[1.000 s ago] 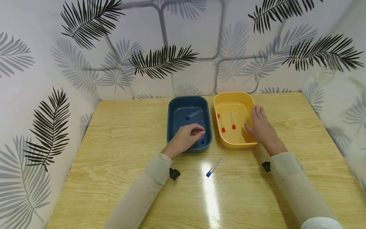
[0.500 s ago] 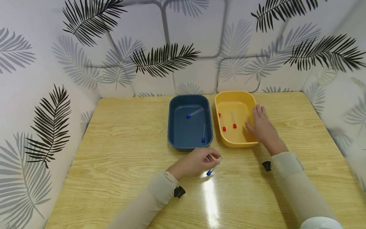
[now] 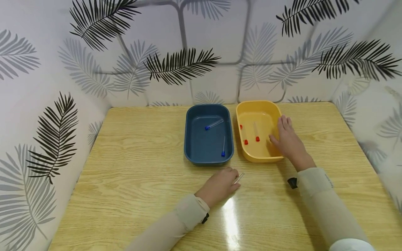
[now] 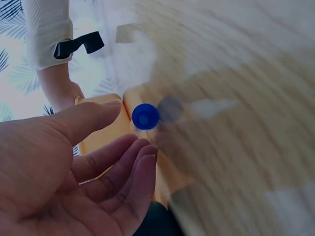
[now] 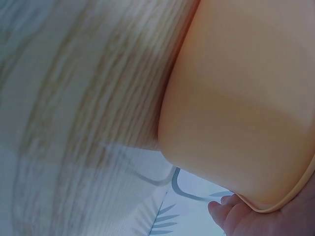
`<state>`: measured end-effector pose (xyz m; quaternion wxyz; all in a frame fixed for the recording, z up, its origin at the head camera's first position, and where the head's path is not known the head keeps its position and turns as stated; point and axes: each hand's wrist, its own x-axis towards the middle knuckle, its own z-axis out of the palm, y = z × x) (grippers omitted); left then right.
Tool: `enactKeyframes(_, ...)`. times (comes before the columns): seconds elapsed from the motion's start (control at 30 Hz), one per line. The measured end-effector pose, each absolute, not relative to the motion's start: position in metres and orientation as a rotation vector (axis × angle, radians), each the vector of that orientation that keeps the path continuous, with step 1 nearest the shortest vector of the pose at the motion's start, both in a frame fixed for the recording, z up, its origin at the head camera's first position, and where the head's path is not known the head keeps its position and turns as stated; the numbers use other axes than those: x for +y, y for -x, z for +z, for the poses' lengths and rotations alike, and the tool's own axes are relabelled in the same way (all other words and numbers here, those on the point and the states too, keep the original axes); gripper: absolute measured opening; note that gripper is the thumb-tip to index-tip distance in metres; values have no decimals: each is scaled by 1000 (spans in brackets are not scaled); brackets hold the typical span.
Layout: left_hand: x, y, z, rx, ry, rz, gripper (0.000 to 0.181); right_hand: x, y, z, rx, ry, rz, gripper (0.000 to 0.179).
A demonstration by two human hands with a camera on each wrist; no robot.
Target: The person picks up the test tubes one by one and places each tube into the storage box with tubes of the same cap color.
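Observation:
A test tube with a blue cap lies on the table in front of the bins. My left hand is around it from the left, thumb and curved fingers on either side; a gap shows between thumb and fingertips in the left wrist view. In the head view the hand covers the cap. My right hand holds the right rim of a yellow bin, thumb inside the wall. Two red-capped tubes and part of another red cap show inside. Left of it stands a dark blue bin.
In the blue bin lie two blue-capped tubes, one slanted near the back and one upright-running near the right wall. The wood-grain table backs onto a leaf-patterned curtain.
My left hand has come out of the blue bin toward me and down to the tube on the table. My right hand has stayed at the yellow bin.

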<state>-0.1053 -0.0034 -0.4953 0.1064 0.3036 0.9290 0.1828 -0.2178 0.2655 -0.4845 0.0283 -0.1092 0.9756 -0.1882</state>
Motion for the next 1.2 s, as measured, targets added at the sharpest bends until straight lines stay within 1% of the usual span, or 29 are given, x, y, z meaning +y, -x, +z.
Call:
enactKeyframes(0.3,8,105,-501,2752,-832,546,20,266,217,-486,3013,324,-584,77)
enactKeyframes(0.47,9,103,-503,2747,-810,547,15,266,217,-486,3014,326,-581,77)
enactKeyframes(0.73,4,102,-495,2714,-792,607,7,266,217,-484,3004,329,-561,77)
enactKeyframes(0.93,-4,103,-483,2671,-817,712,12,266,218,-485,3014,335,-550,77)
enactKeyframes(1.2,-16,105,-463,2560,-835,1046,16,265,219,-486,3020,314,-528,78)
